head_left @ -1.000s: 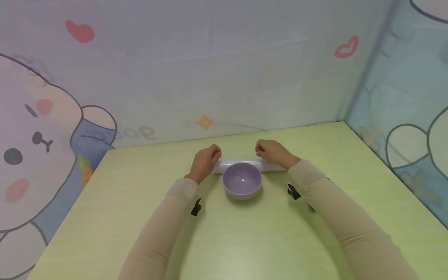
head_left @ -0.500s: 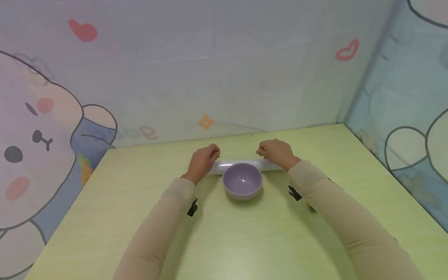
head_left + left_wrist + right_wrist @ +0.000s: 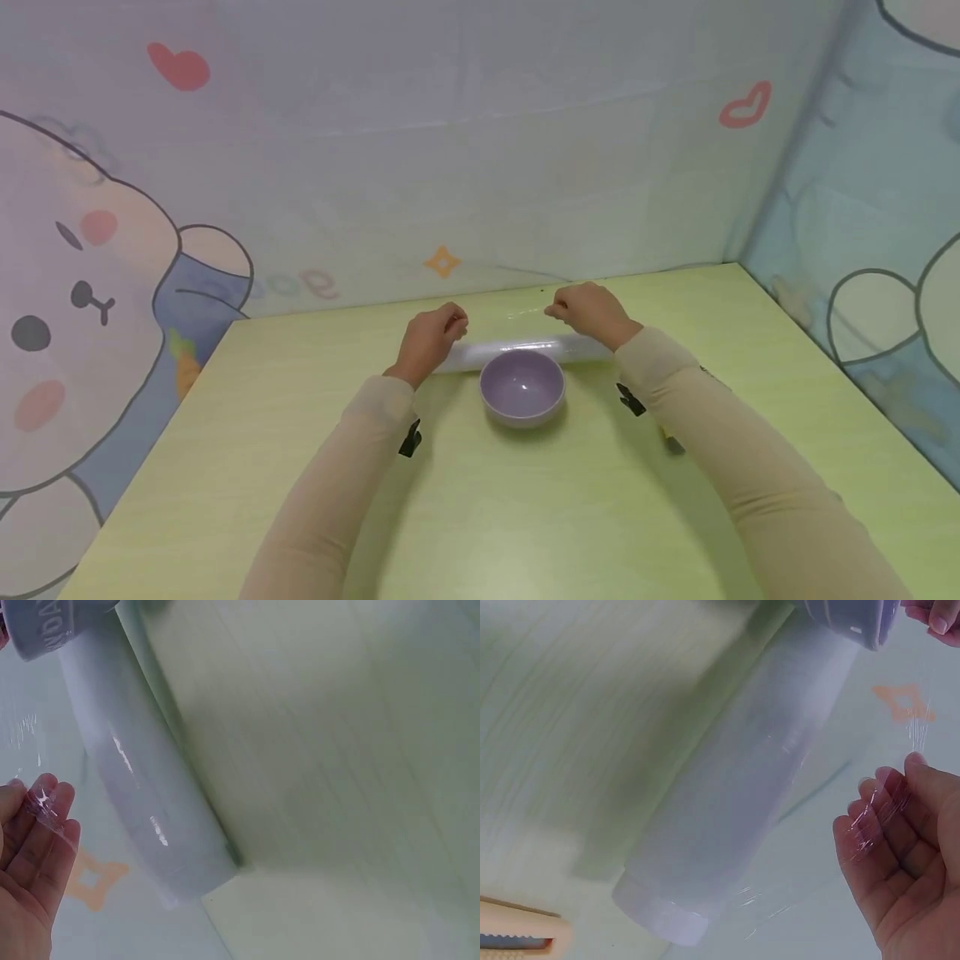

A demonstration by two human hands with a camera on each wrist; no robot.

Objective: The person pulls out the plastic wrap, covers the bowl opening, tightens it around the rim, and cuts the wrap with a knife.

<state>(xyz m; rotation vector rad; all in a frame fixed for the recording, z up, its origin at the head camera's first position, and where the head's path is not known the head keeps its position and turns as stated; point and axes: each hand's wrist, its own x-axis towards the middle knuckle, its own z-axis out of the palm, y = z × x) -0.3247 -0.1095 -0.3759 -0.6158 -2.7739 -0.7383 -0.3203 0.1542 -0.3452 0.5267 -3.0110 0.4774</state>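
A roll of clear plastic wrap [image 3: 468,357] lies crosswise on the table behind a lilac bowl [image 3: 522,387], which stands upright. My left hand [image 3: 431,337] is just above the roll's left part; in the left wrist view its thumb and fingertips pinch the crinkled film edge [image 3: 45,804]. On the other side, my right hand [image 3: 596,310] pinches the film too, and the right wrist view shows wrinkled film [image 3: 866,829] across its fingers. Between the hands the transparent film [image 3: 525,314] shows only as faint glints. The bowl hides part of the roll.
Beneath the right sleeve, a yellowish object [image 3: 671,442] is partly hidden. In the right wrist view a peach-coloured tool with a toothed edge [image 3: 521,930] lies near the roll's end. A printed cloth wall [image 3: 480,167] borders the table's back edge.
My right hand has risen slightly and moved away from me, lifting its side of the film. My left hand has shifted a little left. The bowl stays in place.
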